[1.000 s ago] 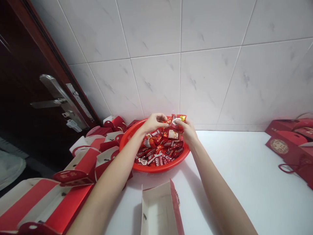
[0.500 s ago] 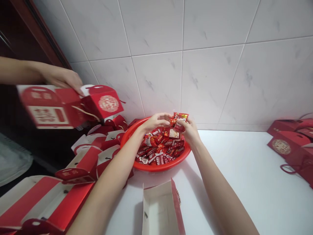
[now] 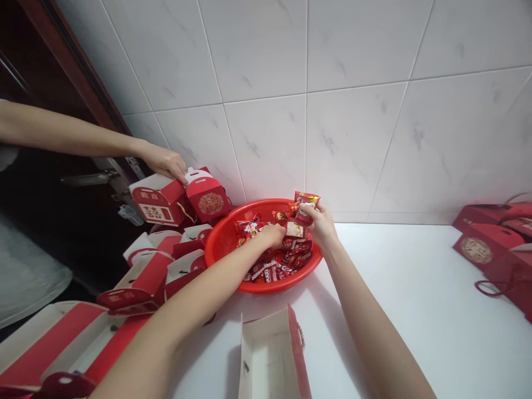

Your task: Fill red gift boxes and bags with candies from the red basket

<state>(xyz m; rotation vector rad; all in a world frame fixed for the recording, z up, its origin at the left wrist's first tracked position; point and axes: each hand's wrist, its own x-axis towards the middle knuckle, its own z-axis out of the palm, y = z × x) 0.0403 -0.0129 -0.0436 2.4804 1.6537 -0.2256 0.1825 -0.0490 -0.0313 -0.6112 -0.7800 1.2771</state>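
Observation:
A round red plastic basket point(image 3: 266, 286) holds many candies point(image 3: 274, 269) in red wrappers. My left hand point(image 3: 274, 235) reaches down among them, fingers curled, and what lies in its fingertips is hidden. Over the basket's right rim my right hand point(image 3: 323, 224) pinches red candy packets point(image 3: 306, 208), one with a gold top edge. In front of the basket stands an open gift box point(image 3: 272, 354), white inside with a red side and a rope handle.
Another person's hand point(image 3: 168, 164) holds red gift boxes point(image 3: 155, 202) at the left by the wall. Several open red boxes point(image 3: 137, 282) crowd the left side. Closed red boxes point(image 3: 490, 249) stand at the right. A tiled wall point(image 3: 266, 138) rises behind the white table point(image 3: 382, 277).
My left hand has moved from beside the right hand's packets down into the candies. The other person's hand has brought the gift boxes right and lower, onto the row of boxes.

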